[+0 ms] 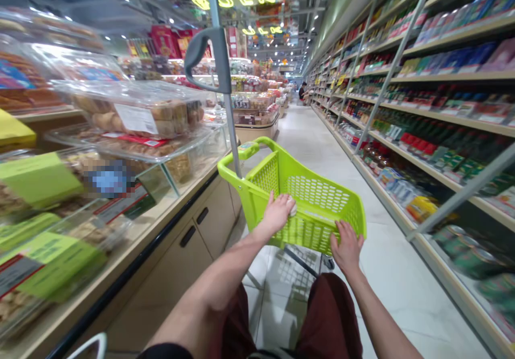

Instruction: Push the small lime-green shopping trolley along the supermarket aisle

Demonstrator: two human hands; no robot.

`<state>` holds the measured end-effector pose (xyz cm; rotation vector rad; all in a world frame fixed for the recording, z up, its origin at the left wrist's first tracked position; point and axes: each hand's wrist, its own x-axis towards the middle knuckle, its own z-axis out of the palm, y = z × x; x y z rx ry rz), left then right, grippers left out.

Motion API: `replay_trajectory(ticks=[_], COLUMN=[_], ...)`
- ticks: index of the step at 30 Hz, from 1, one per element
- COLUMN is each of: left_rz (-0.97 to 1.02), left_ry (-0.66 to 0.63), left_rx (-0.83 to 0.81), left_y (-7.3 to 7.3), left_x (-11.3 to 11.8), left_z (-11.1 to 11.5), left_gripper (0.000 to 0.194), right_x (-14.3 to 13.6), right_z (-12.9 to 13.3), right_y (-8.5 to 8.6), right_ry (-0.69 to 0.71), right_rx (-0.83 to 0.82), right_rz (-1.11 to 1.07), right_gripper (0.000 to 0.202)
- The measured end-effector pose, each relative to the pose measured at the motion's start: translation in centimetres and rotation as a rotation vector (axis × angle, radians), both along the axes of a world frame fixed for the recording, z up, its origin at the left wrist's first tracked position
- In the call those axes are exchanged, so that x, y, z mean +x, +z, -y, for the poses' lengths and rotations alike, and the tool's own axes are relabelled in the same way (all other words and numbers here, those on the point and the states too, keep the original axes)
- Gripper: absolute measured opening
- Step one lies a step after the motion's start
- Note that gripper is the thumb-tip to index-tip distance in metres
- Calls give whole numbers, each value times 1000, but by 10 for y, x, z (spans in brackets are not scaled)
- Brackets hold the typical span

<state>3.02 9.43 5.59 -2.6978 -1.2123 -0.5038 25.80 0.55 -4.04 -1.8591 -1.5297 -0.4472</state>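
A lime-green plastic shopping cart (322,195) with perforated walls stands in front of my knees, tilted slightly in view. My left hand (277,212) is over its near side wall, fingers curled round a small whitish thing (293,207) that looks like a crumpled wipe or cloth; the fingers hide most of it. My right hand (346,241) rests at the front end of the cart's near rim, fingers bent over the edge and thumb on the outside. A grey pole with a dark grey looped handle (207,61) rises from the cart's handle end.
On the left runs a counter with clear plastic boxes of baked goods (140,112) and green price cards (40,179). Stocked shelves (450,107) line the right side, with slanted metal posts. A tiled aisle floor (298,128) stretches ahead, where a distant person (301,92) is low by the shelves.
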Motion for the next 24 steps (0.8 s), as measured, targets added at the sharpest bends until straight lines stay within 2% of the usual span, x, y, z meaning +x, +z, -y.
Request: replay_trajectory(ticks=[3, 6, 13, 15, 19, 21, 24], left_rz=[5, 1, 31, 18, -21, -32, -26], left_ry=[-24, 18, 133, 111, -26, -53, -68], left_rx=[-42, -57, -11, -4, -27, -20, 22], left_y=[7, 7, -8, -14, -18, -16, -11], left_x=[-8, -8, 14, 27, 44, 39, 14], left_z=[-10, -12, 0, 7, 15, 14, 9], left_gripper=[38, 35, 36, 37, 43, 44, 47], right_x=[3, 6, 3, -2, -19, -27, -33], right_z=[-4, -11, -18, -18, -20, -21, -20], right_y=[0, 2, 13, 17, 24, 27, 29], right_ry=[18, 23, 48, 34, -2, 0, 14], right_rx=[-18, -66, -134, -141, -156, -158, -173], right_rz=[8, -11, -36, -42, -69, -82, -102], right_gripper=[43, 45, 47, 49, 50, 51, 51])
